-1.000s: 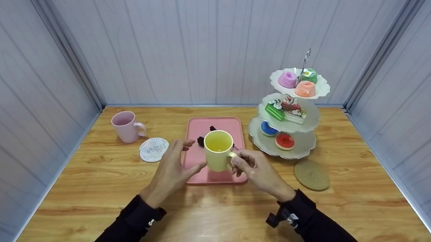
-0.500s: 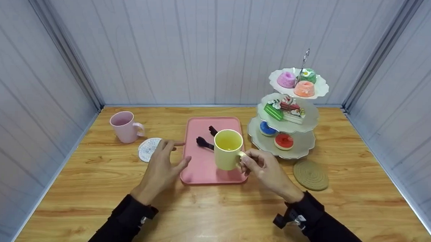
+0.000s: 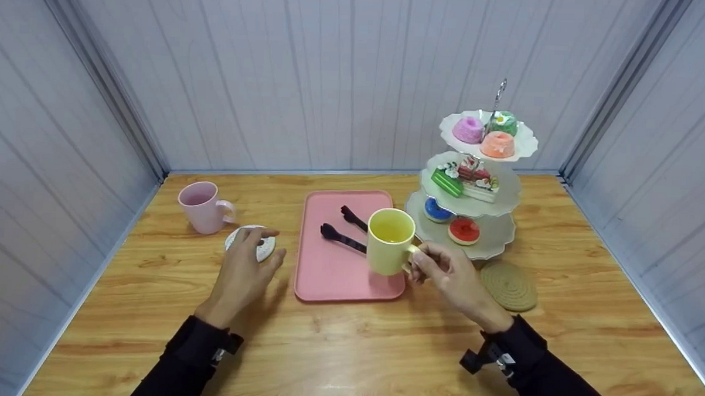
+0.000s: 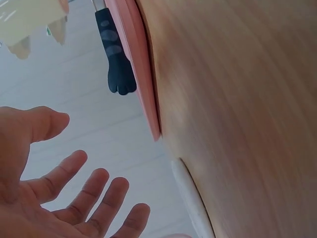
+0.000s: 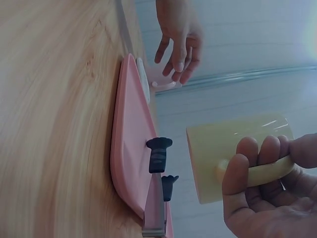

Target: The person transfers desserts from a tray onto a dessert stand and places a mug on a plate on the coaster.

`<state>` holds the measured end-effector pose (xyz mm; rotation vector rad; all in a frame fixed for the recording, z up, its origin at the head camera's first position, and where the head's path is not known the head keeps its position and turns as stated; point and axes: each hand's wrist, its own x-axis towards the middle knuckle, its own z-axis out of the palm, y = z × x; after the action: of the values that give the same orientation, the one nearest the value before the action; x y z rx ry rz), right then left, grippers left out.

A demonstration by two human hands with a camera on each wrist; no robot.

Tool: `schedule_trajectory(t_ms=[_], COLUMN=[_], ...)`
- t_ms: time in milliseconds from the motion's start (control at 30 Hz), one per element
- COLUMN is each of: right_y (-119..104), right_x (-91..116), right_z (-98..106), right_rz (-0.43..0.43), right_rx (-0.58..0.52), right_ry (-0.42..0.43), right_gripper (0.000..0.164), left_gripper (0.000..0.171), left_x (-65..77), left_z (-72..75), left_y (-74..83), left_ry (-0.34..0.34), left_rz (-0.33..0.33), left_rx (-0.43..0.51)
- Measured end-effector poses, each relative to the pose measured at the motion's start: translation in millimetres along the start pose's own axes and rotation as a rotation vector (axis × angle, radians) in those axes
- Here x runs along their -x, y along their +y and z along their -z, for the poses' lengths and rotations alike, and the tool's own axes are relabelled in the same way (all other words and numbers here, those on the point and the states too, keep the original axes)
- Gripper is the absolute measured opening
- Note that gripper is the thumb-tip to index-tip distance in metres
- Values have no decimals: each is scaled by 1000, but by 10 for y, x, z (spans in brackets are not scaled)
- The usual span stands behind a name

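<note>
My right hand (image 3: 452, 280) grips the handle of a pale yellow mug (image 3: 390, 249), fingers curled through it as the right wrist view shows. The mug is held upright, clear of the right part of a pink tray (image 3: 326, 279). On that tray lie tongs (image 3: 342, 238) with black paw-shaped tips; the mug hides part of them in the head view. To the left, my left hand (image 3: 241, 279) hovers with fingers spread and nothing in them, overlapping a round white patterned coaster (image 3: 264, 252). In the left wrist view the coaster (image 4: 190, 196) shows edge-on, apart from the fingers.
A pink mug (image 3: 199, 207) stands at the back left. At the right rises a three-tier cake stand (image 3: 498, 235) bearing toy cakes and doughnuts, with a woven tan coaster (image 3: 508, 285) in front of it. Panel walls (image 3: 357, 75) enclose the wooden table (image 3: 335, 361).
The right hand has carried the yellow mug to the right, uncovering more of the tongs. My left hand has drawn away from the mug leftward, over to the white coaster.
</note>
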<state>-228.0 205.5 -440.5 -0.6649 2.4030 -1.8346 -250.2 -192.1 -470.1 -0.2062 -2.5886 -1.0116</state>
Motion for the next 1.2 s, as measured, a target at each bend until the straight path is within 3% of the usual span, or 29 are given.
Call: schedule_trajectory(t_ms=[200,500,833,1200], right_y=[30,70,118,164], right_x=[50,117,216,359], right_z=[98,226,411,603], right_rz=[-8,6,17,13], right_rx=[10,-72,-16,-30], right_ry=[38,88,146,198], right_gripper=[30,28,30,30], left_gripper=[41,49,57,63], left_x=[-36,-70,-88,-67], left_z=[45,174,365,411], left_y=[-133,-306,-356,-394], left_ry=[-16,-49,-129,-194], left_rz=[40,89,148,138], left_rx=[10,-14,-96,-205])
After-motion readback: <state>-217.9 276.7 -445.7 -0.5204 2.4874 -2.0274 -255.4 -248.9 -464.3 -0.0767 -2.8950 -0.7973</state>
